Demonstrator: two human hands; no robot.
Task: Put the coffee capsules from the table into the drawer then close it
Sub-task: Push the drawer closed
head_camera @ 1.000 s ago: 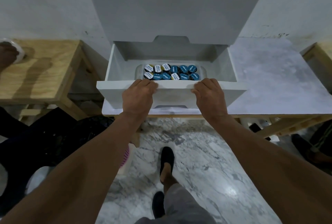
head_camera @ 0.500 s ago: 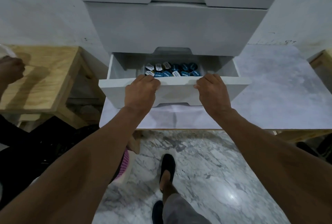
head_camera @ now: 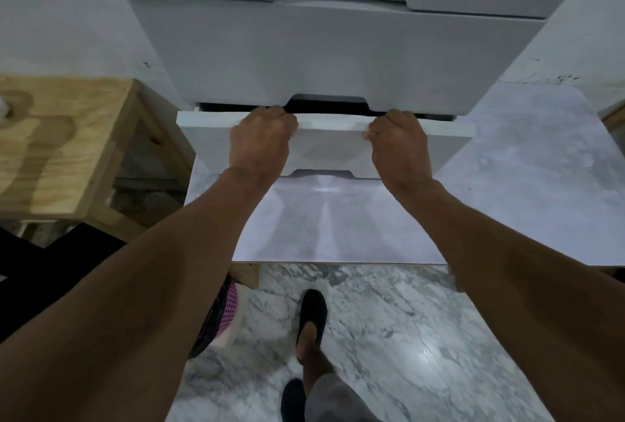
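Since the earlier frame your left hand [head_camera: 260,139] and right hand [head_camera: 400,142], both curled over the top edge of the drawer [head_camera: 329,151], had pushed it almost home, leaving only a dark slit under the drawer above [head_camera: 331,49]. You needed to push evenly and slip your fingers off that edge before the gap pinched them. The capsules lay inside the drawer, hidden, as were your fingertips.

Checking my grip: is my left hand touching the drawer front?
Touching. Head view: the left hand curls its fingers over the top edge of the drawer.
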